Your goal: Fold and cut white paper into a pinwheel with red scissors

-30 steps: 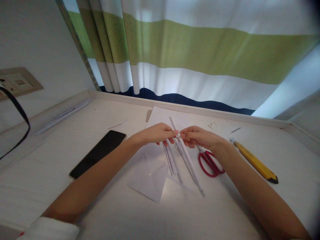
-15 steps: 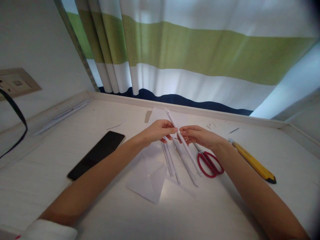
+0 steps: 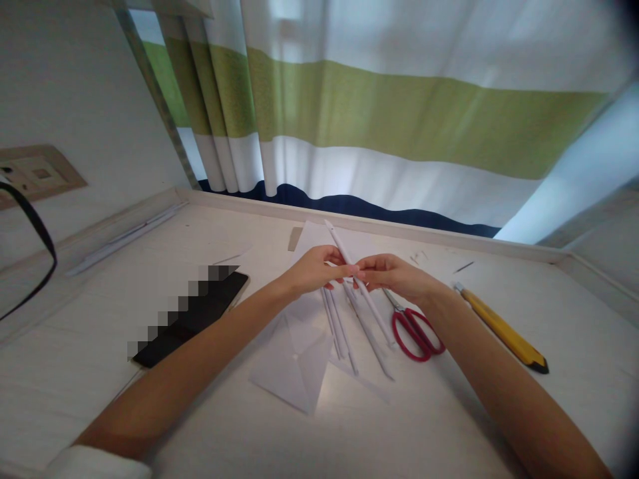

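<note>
Both hands meet at the middle of a long, thin rolled paper tube [image 3: 375,307], white and slanting from upper left to lower right. My left hand [image 3: 319,267] is closed on it, thumb stretched along toward the other hand. With fingers pinched, my right hand [image 3: 392,274] grips the same tube from the right side. Beneath them, several more thin paper tubes [image 3: 341,332] lie on the table. A folded white paper [image 3: 292,366] rests nearer to me, its creases meeting at the centre. Red-handled scissors [image 3: 417,332] lie just below my right hand, blades partly hidden.
A black phone [image 3: 200,319] lies left of my left arm, partly pixelated. The yellow utility knife [image 3: 504,329] is at the right, near a thin dark stick [image 3: 464,267]. White paper strips [image 3: 127,238] lie along the left edge. A raised rim and a striped curtain [image 3: 399,113] bound the back.
The view has tilted slightly, so everything sits a little lower. My hands keep hold of the paper tube, and the left thumb now reaches further over toward the right fingers.
</note>
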